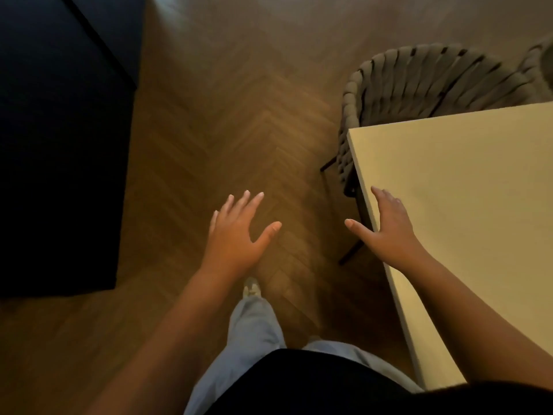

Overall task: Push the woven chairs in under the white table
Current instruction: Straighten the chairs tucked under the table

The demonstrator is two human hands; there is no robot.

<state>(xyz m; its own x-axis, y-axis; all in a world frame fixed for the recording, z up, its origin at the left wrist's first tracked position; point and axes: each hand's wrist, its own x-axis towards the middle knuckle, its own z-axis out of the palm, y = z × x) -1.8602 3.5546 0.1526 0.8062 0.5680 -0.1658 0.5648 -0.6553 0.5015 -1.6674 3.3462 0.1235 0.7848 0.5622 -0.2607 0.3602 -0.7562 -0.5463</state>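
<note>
From the head camera I look straight down along both bare arms toward a herringbone wood floor point(227, 121); the left hand point(236, 232) hangs over the boards with its fingers spread and straight, gripping nothing and touching nothing; the right hand point(389, 226) lies over the near left edge of the white table point(466, 205), fingers extended across the top and thumb stretched out past the edge over the floor, grasping nothing, though I cannot tell whether the palm actually presses on the surface. A woven chair point(431, 82) in grey-green cord stands at the far corner of the table, its curved back facing the open floor and its seat hidden beneath the tabletop; its dark legs point(350, 253) show along the table's left edge, just beside my right thumb; the hand and the chair are apart. A second woven chair point(538, 58) is only a sliver at the upper right edge, beside the first, too cropped for me to say how far under the table it sits. A large dark cabinet point(59, 145) fills the left side of the view, well apart from the table. Below the hands I see pale blue trousers point(254, 330), a light shoe point(251, 287) stepping forward on the floor, and the hem of a black top point(314, 384).
</note>
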